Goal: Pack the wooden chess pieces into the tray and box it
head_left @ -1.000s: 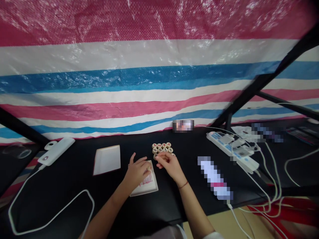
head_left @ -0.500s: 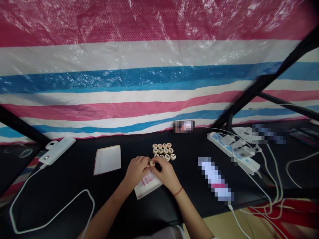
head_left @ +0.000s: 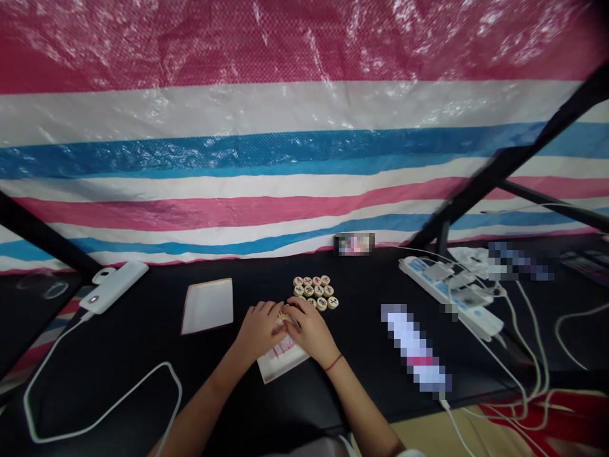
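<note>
Chinese chess pieces [head_left: 318, 291], round and pale with red or black characters, stand in short rows on the black table. In front of them lies a shallow white box [head_left: 284, 367] with a pink-marked clear wrapping in it. My left hand [head_left: 259, 329] is over the box's far left side, fingers bent closed around pieces at its far end. My right hand [head_left: 308, 330], with a red cord at the wrist, is close beside it, its fingers curled over the same pieces. The fingers partly hide these pieces and the box's far edge.
The white box lid [head_left: 208, 306] lies to the left. A white device [head_left: 114, 289] with a cable sits farther left. On the right are a blurred-out phone-like item [head_left: 415, 348] and a power strip [head_left: 450, 297] with plugs and cords. A striped sheet [head_left: 238, 216] hangs behind.
My right fingers have moved forward and left over the pieces, which were pinched upright in view before. The box and standing rows keep their places; the view has shifted slightly.
</note>
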Action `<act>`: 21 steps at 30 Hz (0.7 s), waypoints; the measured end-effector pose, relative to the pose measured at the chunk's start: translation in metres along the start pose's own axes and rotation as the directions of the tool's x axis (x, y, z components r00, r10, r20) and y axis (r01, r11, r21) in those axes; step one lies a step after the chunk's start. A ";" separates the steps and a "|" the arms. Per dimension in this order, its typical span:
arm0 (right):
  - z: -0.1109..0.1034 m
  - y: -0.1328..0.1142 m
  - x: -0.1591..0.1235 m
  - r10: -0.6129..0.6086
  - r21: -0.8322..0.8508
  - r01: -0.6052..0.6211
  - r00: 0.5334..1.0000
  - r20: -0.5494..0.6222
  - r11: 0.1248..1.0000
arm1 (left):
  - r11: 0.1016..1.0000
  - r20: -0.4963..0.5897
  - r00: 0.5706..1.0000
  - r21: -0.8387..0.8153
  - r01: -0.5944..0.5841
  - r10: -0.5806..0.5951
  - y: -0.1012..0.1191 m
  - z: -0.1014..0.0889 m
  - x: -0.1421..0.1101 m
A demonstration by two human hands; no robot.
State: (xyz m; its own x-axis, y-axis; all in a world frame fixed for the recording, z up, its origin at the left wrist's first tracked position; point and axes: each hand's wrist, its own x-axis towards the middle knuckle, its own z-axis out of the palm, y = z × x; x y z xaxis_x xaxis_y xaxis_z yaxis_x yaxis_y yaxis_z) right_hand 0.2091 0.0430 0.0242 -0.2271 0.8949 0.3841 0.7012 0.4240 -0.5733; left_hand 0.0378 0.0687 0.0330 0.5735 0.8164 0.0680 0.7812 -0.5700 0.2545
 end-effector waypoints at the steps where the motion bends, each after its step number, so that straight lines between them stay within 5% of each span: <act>1: -0.003 0.002 0.001 0.015 0.032 -0.014 1.000 -0.019 0.999 | 1.000 -0.009 1.000 0.003 -0.003 0.003 0.000 0.002 0.000; 5: -0.022 0.012 0.025 0.147 0.007 -0.147 0.987 -0.069 0.989 | 0.999 -0.053 0.998 0.034 0.016 -0.014 0.003 0.008 0.004; 10: -0.027 0.018 0.076 0.421 -0.375 -0.372 0.905 0.055 0.849 | 0.991 -0.072 0.997 0.123 0.047 -0.039 0.009 0.014 0.012; 14: -0.018 0.014 0.099 0.522 -0.533 -0.363 0.834 0.181 0.765 | 0.990 -0.050 0.999 0.141 -0.005 0.012 0.008 0.015 0.013; 21: -0.017 0.011 0.107 0.533 -0.498 -0.381 0.820 0.206 0.779 | 0.990 -0.038 0.992 0.074 -0.116 0.119 0.000 0.007 0.009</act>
State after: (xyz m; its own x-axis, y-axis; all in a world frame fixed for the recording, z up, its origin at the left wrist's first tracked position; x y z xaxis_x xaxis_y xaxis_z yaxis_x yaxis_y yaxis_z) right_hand 0.2042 0.1415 0.0714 0.0482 0.9890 -0.1398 0.9692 -0.0801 -0.2327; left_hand 0.0443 0.0753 0.0273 0.6528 0.7455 0.1341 0.7255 -0.6663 0.1724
